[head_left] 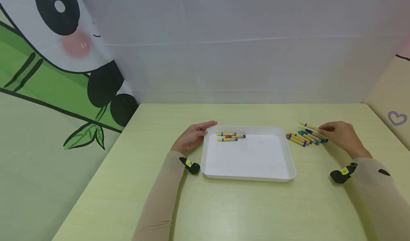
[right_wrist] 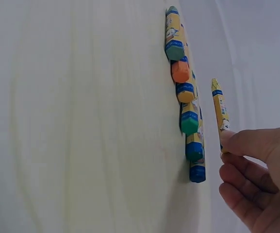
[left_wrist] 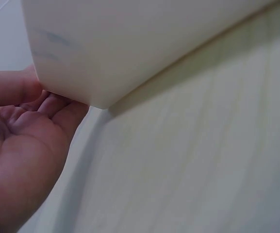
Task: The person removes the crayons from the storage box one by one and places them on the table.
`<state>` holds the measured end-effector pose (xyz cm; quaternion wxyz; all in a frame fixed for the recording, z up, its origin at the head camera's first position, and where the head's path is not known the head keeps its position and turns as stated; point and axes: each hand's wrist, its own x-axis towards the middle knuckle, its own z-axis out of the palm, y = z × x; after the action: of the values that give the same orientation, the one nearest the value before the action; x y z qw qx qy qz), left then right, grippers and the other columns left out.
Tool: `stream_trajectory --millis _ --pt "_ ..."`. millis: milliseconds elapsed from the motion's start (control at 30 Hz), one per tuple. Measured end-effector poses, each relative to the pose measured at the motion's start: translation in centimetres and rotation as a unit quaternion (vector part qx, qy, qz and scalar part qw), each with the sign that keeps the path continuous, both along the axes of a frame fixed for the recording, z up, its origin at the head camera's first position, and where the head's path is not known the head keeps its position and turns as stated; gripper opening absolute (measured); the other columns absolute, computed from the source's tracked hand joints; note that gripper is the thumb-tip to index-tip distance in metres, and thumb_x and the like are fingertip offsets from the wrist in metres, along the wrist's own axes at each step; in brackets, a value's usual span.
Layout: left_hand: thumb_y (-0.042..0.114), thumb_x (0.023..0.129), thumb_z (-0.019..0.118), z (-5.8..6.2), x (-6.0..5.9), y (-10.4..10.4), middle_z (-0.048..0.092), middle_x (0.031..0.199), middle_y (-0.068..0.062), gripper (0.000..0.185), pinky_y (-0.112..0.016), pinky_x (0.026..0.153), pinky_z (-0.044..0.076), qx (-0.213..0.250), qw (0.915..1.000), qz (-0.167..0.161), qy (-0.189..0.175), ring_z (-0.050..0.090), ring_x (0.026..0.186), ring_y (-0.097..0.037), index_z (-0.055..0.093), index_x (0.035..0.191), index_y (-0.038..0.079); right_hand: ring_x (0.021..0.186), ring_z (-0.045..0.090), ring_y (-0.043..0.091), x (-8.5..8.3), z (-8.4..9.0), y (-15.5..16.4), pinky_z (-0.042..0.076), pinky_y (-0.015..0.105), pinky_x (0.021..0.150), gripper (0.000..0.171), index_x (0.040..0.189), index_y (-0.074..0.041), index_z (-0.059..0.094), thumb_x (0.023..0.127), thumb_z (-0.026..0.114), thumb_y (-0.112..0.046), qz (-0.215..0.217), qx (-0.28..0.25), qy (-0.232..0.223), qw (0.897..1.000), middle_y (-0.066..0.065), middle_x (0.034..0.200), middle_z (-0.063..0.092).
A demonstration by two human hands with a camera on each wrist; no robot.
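A white tray (head_left: 289, 155) lies in the middle of the pale green table (head_left: 256, 209). Three crayons (head_left: 230, 136) lie in its far left corner. My left hand (head_left: 193, 136) rests against the tray's far left corner with relaxed fingers; in the left wrist view the open palm (left_wrist: 18, 145) sits beside the tray wall (left_wrist: 130, 43). To the right of the tray lies a row of several crayons (head_left: 304, 137) (right_wrist: 186, 97). My right hand (head_left: 341, 134) (right_wrist: 261, 170) pinches one end of a yellow crayon (head_left: 309, 126) (right_wrist: 220, 109) at the far side of that row.
A white wall stands behind the table, and a panda-and-bamboo panel (head_left: 48, 73) closes off the left side. A beige panel with a heart (head_left: 397, 118) stands at the right. Small black wrist cameras (head_left: 192, 167) (head_left: 341, 175) hang under both sleeves.
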<state>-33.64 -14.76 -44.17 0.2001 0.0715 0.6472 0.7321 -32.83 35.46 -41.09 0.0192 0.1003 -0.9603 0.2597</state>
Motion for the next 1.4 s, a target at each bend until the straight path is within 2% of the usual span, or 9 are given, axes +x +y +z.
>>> stream_trajectory --millis 500,867,1200,1400 --pt "-0.007 0.098 0.037 -0.1 -0.2 0.0 0.038 0.154 -0.003 0.050 -0.041 0.116 0.028 0.002 1.0000 -0.001 -0.001 0.029 0.144 -0.021 0.042 0.146 0.007 0.104 0.055 0.048 -0.1 -1.1 1.8 0.046 0.058 0.081 0.040 0.113 0.008 0.065 0.098 0.054 -0.028 -0.001 0.016 -0.009 1.000 0.032 0.113 0.062" --pt "-0.008 0.098 0.036 -0.1 -0.1 0.1 0.037 0.154 -0.004 0.050 -0.041 0.116 0.028 0.002 1.0000 -0.001 0.000 0.029 0.144 -0.021 0.041 0.146 0.006 0.103 0.055 0.049 -0.1 -1.1 2.1 0.047 0.056 0.080 0.040 0.116 0.012 0.062 0.095 0.058 -0.022 0.002 0.022 -0.061 0.998 0.033 0.113 0.062" --pt "-0.008 0.098 0.036 0.0 -0.1 0.2 0.037 0.154 -0.003 0.050 -0.041 0.117 0.027 0.001 1.0000 0.000 -0.001 0.029 0.144 -0.020 0.041 0.146 0.006 0.105 0.055 0.050 0.1 -0.9 2.2 0.047 0.058 0.081 0.048 0.119 0.011 0.060 0.098 0.054 -0.032 0.003 0.023 -0.054 0.998 0.033 0.116 0.061" --pt "-0.008 0.098 0.037 0.0 -0.1 0.2 0.037 0.154 -0.003 0.050 -0.041 0.117 0.028 0.002 1.0000 -0.002 -0.002 0.030 0.144 -0.021 0.040 0.146 0.007 0.104 0.056 0.050 0.1 -0.6 2.2 0.048 0.056 0.080 0.047 0.121 0.009 0.060 0.099 0.052 -0.032 0.009 0.017 -0.044 0.999 0.033 0.117 0.061"
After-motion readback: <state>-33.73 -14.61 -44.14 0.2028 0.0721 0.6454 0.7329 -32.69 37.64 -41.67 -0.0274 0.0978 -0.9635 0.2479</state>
